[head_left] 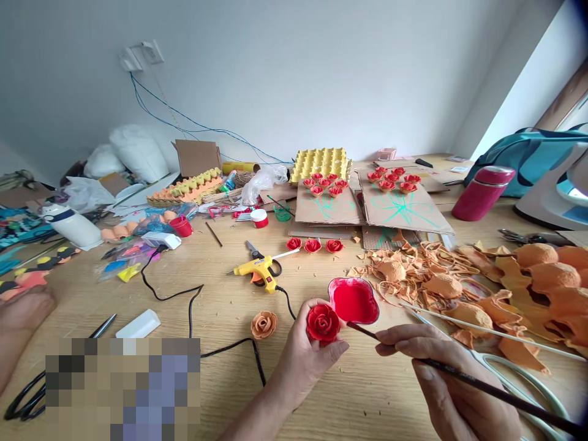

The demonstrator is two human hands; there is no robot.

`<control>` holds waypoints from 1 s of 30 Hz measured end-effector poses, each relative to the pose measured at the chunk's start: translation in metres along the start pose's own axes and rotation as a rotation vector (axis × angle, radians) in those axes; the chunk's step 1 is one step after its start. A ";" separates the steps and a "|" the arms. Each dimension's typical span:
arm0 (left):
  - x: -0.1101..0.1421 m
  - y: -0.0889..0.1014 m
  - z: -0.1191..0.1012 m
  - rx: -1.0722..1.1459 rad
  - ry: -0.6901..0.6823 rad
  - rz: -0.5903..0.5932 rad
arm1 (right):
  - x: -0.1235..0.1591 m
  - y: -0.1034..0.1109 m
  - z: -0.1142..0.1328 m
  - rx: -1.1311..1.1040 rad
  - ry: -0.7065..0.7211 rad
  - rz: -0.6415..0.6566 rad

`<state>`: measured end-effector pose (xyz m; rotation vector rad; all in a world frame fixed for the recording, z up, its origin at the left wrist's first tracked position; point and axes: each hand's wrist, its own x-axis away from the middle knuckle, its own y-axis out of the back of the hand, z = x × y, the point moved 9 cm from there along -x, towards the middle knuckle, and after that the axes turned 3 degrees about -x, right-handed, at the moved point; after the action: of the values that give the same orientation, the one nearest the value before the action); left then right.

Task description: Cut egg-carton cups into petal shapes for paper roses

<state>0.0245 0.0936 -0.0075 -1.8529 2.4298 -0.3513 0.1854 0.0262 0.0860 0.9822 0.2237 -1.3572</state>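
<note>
My left hand (301, 361) is closed round a small rose (323, 323) painted red, held just above the wooden table (220, 306). My right hand (441, 383) pinches a thin dark paintbrush (459, 376) whose tip points at the rose. Right behind the rose stands a small cup of red paint (353, 300). An unpainted orange rose (264, 324) lies on the table to the left of my left hand.
A yellow glue gun (260, 269) with a black cord lies mid-table. Three red roses (313, 245) sit before cardboard sheets (404, 208) bearing more roses. Orange egg-carton scraps (459, 282) pile at the right, with scissors (523, 373). Another person's hand (21, 324) rests at the left edge.
</note>
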 end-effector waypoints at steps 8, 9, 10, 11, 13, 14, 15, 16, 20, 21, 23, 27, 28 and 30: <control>0.000 -0.001 0.005 -0.005 0.017 0.014 | -0.004 0.013 -0.020 0.192 -0.122 -0.168; 0.001 -0.003 0.003 -0.007 0.010 0.022 | -0.004 0.012 -0.021 0.212 -0.128 -0.169; 0.001 -0.004 0.001 -0.014 0.006 0.028 | -0.005 0.012 -0.022 0.227 -0.128 -0.167; 0.002 -0.005 0.000 -0.025 0.002 0.035 | -0.006 0.011 -0.022 0.239 -0.126 -0.162; 0.002 -0.007 -0.003 -0.048 -0.003 0.043 | -0.006 0.009 -0.023 0.257 -0.118 -0.138; 0.002 -0.008 -0.004 -0.057 -0.002 0.041 | -0.006 0.008 -0.023 0.260 -0.118 -0.127; 0.002 -0.007 -0.004 -0.064 -0.001 0.035 | -0.006 0.007 -0.025 0.259 -0.123 -0.117; 0.002 -0.007 -0.005 -0.071 0.001 0.027 | -0.005 0.006 -0.026 0.256 -0.133 -0.108; 0.002 -0.003 -0.005 -0.113 -0.006 -0.021 | -0.004 0.003 -0.030 0.251 -0.156 -0.090; 0.002 -0.002 -0.006 -0.124 -0.012 -0.029 | -0.004 0.002 -0.031 0.253 -0.156 -0.086; 0.002 -0.002 -0.006 -0.139 -0.023 -0.032 | -0.004 0.001 -0.031 0.256 -0.159 -0.079; 0.002 -0.002 -0.005 -0.151 -0.018 -0.026 | -0.004 0.000 -0.032 0.255 -0.155 -0.076; 0.002 -0.002 -0.006 -0.149 -0.016 -0.026 | -0.004 0.001 -0.032 0.252 -0.153 -0.083; 0.002 -0.002 -0.007 -0.136 -0.014 -0.023 | -0.004 0.002 -0.031 0.249 -0.153 -0.099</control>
<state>0.0250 0.0924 -0.0004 -1.9298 2.4821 -0.1772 0.1985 0.0508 0.0709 1.0780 -0.0126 -1.5702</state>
